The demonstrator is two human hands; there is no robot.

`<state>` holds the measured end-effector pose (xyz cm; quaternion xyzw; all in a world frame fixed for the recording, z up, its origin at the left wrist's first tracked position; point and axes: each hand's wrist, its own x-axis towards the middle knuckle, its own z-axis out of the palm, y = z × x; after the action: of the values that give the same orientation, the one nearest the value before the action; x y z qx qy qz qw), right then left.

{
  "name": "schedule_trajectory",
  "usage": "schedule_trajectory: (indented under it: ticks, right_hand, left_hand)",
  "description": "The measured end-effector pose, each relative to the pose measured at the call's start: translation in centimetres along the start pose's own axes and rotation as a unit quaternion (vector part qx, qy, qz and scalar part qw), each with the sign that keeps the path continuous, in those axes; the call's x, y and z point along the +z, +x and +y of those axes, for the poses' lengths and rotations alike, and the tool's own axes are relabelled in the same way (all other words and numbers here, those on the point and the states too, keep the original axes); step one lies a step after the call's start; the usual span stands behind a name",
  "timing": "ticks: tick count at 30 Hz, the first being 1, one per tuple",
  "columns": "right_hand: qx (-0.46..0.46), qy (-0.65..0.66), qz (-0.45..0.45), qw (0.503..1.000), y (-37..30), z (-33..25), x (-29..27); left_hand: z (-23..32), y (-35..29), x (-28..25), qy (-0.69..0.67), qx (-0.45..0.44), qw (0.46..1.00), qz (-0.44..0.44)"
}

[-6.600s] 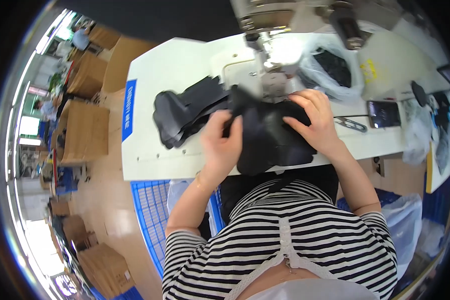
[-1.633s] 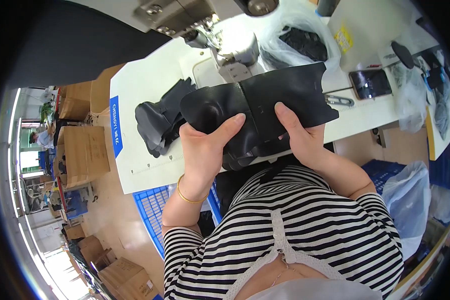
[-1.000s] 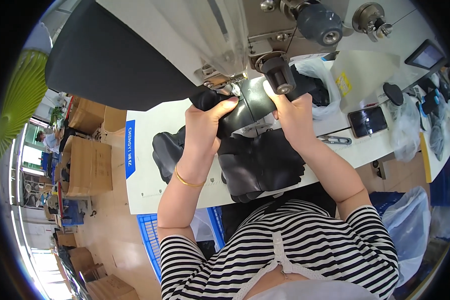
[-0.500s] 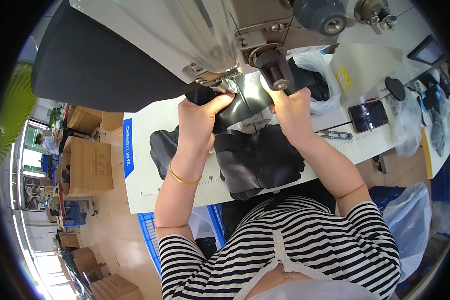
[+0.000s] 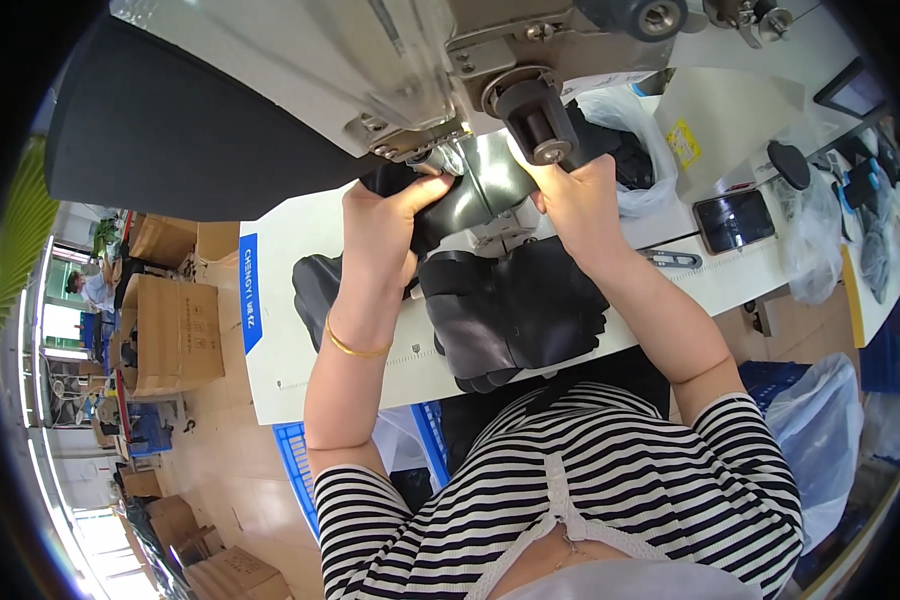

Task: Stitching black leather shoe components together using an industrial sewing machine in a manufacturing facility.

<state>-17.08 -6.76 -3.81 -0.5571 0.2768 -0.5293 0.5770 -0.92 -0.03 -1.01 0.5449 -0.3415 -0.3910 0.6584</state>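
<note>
The left hand (image 5: 378, 222) and right hand (image 5: 582, 207) are pinching opposite sides of a black piece (image 5: 490, 180) at the sewing machine (image 5: 290, 75); stacked black pieces (image 5: 510, 310) are lying nearer on the tabletop (image 5: 282, 360).

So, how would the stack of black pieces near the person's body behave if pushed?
The black stack would probably slide in layers, since several separate edges show. Its sheen suggests a slippery surface. Its thin edges suggest it may bend.

Two hands (image 5: 378, 225), one held black piece (image 5: 497, 194); one sewing machine (image 5: 290, 75), one phone (image 5: 734, 222)
</note>
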Motion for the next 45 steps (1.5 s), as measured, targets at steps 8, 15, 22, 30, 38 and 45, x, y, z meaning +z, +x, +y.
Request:
schedule_trajectory:
  ticks: [8, 15, 22, 30, 38, 45]
  right_hand:
    - [0.017, 0.014, -0.018, 1.0, 0.1, -0.1, -0.2]
    - [0.009, 0.038, -0.011, 0.999, 0.2, 0.2, -0.2]
    - [0.081, 0.025, 0.01, 0.996, -1.7, -1.1, -0.6]
    - [0.167, 0.066, -0.09, 0.98, -7.6, 1.2, -3.1]
    - [0.137, 0.088, -0.09, 0.983, -8.4, 2.4, -3.5]
    - [0.124, 0.061, -0.101, 0.985, -9.2, 2.1, -3.7]
  left_hand:
    - [0.3, -0.5, 0.2, -0.012, -0.021, 1.0, 0.01]
    - [1.9, -1.3, -1.0, -0.034, -0.101, 0.994, -0.022]
    - [0.3, -2.6, -0.7, 0.023, -0.04, 0.997, -0.069]
    - [-3.4, -8.1, -1.9, -0.051, -0.146, 0.981, -0.117]
    - [-4.2, -9.3, 0.3, -0.181, -0.178, 0.966, -0.055]
    - [-4.2, -9.3, 0.8, -0.169, -0.218, 0.96, -0.057]
